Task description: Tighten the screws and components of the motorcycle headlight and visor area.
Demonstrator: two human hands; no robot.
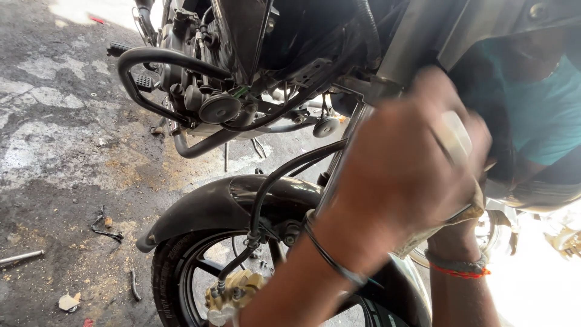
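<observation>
Mudguard (pixel 212 209) over front wheel (pixel 166 272)

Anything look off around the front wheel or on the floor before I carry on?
The gold brake caliper hangs beside the front wheel on its hose, which looks odd, though its mount is hidden. Loose bits lie on the stained floor: a metal rod, a black wire scrap and sawdust.

You are at an open-air motorcycle repair spot: a motorcycle (pixel 254 91) stands on stained, cracked concrete ground (pixel 54 139), sawdust and oil marks spread near its front wheel (pixel 181 272), with a loose metal rod (pixel 21 257) lying at far left.
</observation>
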